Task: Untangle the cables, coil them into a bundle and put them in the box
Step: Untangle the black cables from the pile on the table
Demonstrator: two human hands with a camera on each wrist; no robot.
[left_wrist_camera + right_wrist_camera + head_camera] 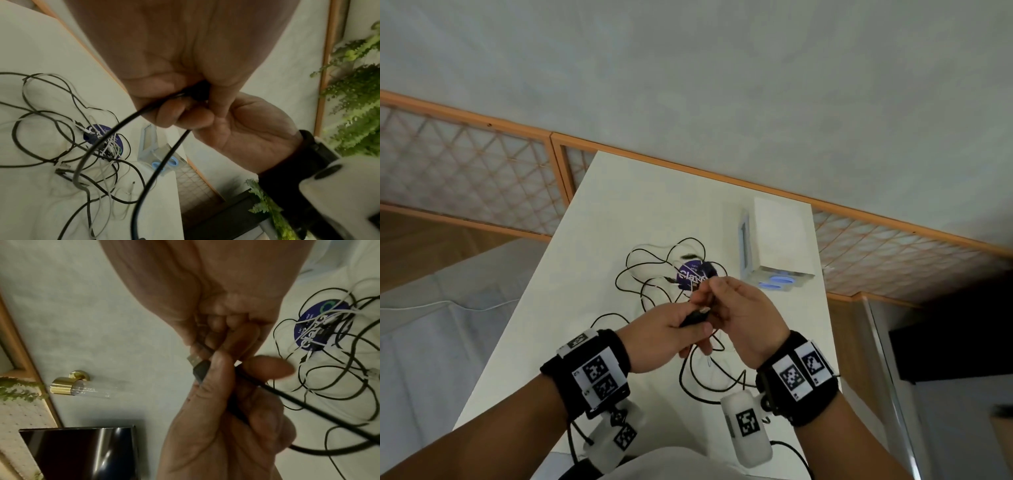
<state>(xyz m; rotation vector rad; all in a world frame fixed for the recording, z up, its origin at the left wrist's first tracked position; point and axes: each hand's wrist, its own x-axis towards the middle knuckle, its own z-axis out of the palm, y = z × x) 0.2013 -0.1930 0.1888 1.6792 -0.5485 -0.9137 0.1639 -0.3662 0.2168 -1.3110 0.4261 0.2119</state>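
Observation:
Both hands meet above a white table (616,205). My left hand (690,325) grips a black cable's USB plug (197,364), thumb on top; the black cable (131,117) runs down from it to the table. My right hand (717,296) pinches the same cable right beside the plug, fingers curled. A second strand (176,142) drops from between the hands. Behind them on the table lies a tangle of black and white cables (650,274). The pale box (779,236) with blue latches stands at the back right, apart from the tangle.
A round purple sticker (688,274) lies under the tangle. The table's right edge runs close to the box. A wooden lattice rail (482,164) lines the wall behind. A dark screen (82,451) and ferns (353,100) stand off to the right.

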